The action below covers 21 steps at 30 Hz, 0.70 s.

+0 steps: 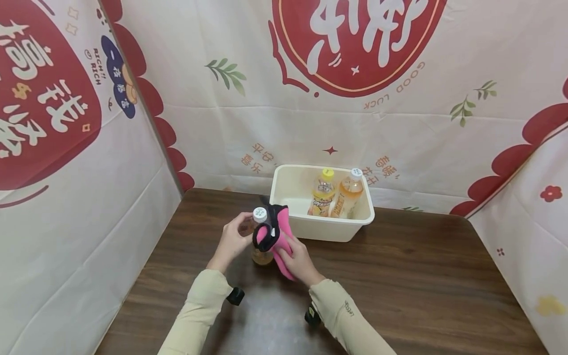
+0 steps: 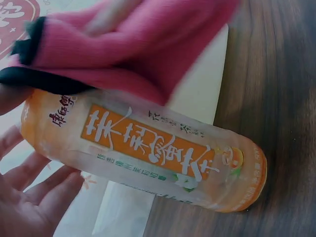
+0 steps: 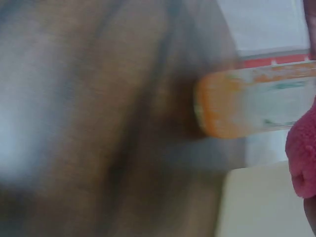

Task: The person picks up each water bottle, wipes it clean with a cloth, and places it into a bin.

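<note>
A bottle of tea [image 1: 262, 257] with a white cap stands on the dark table in the head view. Its orange and white label fills the left wrist view, where the bottle [image 2: 148, 148] looks tilted. My left hand [image 1: 231, 241] holds its upper part between thumb and fingers. Beside the bottle, my right hand [image 1: 299, 261] grips a pink cloth piece with black trim [image 1: 284, 240], whose black loop overlaps the bottle's front. The pink cloth [image 2: 128, 54] lies across the bottle's upper side in the left wrist view. Most right fingers are hidden by the cloth.
Behind the hands, a cream bin [image 1: 328, 229] stands against the printed curtain [image 1: 199, 128]. Inside it are a yellow-capped bottle [image 1: 323, 195] and a white-capped bottle [image 1: 348, 195], leaning at its right side. Brown wooden table [image 1: 412, 276] extends to the right.
</note>
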Motion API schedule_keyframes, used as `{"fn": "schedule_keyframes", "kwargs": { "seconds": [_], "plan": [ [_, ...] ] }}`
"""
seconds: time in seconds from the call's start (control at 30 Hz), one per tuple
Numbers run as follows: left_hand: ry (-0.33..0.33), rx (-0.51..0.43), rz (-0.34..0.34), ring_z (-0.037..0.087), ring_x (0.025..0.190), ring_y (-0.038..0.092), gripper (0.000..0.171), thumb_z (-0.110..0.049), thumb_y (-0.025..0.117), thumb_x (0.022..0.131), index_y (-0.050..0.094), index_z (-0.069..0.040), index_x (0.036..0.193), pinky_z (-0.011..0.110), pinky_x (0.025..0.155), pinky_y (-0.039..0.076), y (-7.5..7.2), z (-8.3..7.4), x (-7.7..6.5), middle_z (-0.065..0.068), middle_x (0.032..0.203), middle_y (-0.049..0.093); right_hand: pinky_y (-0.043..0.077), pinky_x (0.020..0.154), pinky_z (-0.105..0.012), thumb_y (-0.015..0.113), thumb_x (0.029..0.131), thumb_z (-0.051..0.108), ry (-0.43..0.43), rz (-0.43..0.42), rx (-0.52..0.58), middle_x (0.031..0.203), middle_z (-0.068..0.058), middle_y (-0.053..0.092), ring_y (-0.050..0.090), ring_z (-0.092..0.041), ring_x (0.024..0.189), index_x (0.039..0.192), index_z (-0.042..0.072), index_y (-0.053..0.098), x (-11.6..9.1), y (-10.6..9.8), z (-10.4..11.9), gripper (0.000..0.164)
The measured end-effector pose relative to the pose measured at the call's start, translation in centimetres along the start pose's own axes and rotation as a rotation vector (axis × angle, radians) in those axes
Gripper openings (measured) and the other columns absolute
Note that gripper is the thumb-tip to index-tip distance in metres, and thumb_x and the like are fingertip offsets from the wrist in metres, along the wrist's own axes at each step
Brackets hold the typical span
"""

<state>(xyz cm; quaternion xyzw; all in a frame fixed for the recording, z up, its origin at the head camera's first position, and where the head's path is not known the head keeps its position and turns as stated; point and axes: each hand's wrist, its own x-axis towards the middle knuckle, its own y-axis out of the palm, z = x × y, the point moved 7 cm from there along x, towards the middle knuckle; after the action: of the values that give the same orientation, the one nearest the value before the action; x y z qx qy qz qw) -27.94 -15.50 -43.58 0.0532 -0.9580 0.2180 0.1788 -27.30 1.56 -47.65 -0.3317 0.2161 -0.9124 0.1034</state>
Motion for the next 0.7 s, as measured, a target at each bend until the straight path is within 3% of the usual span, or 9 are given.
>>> {"fn": "schedule_keyframes", "kwargs": {
  "seconds": [0.1,0.23,0.33,0.4,0.47,0.7],
  "plan": [
    [-0.035,-0.056,0.006,0.028,0.096,0.059,0.039,-0.007,0.075,0.072,0.06,-0.005,0.108,0.045,0.08,0.049,0.0,0.2,-0.2,0.016,0.103,0.063,0.046,0.087,-0.039,0.065,0.081,0.007,0.072,0.002,0.022,0.116,-0.016,0.059,0.058,-0.026,0.102,0.118,0.002,0.059,-1.1,0.9,-1.3,0.037],
    [-0.073,-0.072,0.013,0.032,0.101,0.056,0.04,-0.01,0.074,0.074,0.058,-0.002,0.11,0.047,0.082,0.048,-0.2,-1.6,-0.7,0.019,0.109,0.06,0.046,0.085,-0.038,0.064,0.084,0.013,0.196,0.076,0.007,0.111,-0.012,0.062,0.058,-0.022,0.1,0.112,0.006,0.063,-2.9,2.3,-3.2,0.029],
    [-0.078,-0.067,0.013,0.032,0.101,0.056,0.041,-0.011,0.074,0.075,0.058,-0.002,0.111,0.047,0.082,0.048,-0.1,-1.6,-0.7,0.018,0.111,0.06,0.047,0.083,-0.037,0.062,0.086,0.02,0.268,0.15,-0.013,0.107,-0.008,0.062,0.059,-0.019,0.097,0.11,0.008,0.063,-4.3,3.1,-4.4,0.027],
    [-0.076,-0.065,0.014,0.03,0.101,0.056,0.041,-0.015,0.075,0.074,0.058,-0.006,0.111,0.046,0.082,0.048,0.2,-0.7,-0.5,0.015,0.112,0.06,0.047,0.083,-0.038,0.061,0.087,0.021,0.281,0.174,-0.015,0.107,-0.008,0.062,0.058,-0.02,0.098,0.111,0.008,0.063,-4.9,3.4,-4.8,0.027],
    [-0.079,-0.066,0.014,0.029,0.101,0.056,0.043,-0.018,0.075,0.074,0.059,-0.009,0.112,0.046,0.082,0.048,0.4,0.4,-0.3,0.013,0.112,0.061,0.047,0.083,-0.038,0.061,0.087,0.022,0.265,0.176,-0.027,0.107,-0.008,0.061,0.058,-0.02,0.099,0.111,0.008,0.063,-4.9,3.3,-4.6,0.028],
    [-0.066,-0.055,0.003,0.03,0.098,0.057,0.042,-0.016,0.076,0.073,0.059,-0.007,0.111,0.048,0.08,0.049,0.2,0.4,-0.4,0.015,0.107,0.061,0.044,0.089,-0.039,0.065,0.084,0.016,0.056,0.066,-0.061,0.119,-0.01,0.059,0.056,-0.023,0.107,0.116,0.008,0.061,-3.0,1.2,-1.5,0.034]
  ]
}}
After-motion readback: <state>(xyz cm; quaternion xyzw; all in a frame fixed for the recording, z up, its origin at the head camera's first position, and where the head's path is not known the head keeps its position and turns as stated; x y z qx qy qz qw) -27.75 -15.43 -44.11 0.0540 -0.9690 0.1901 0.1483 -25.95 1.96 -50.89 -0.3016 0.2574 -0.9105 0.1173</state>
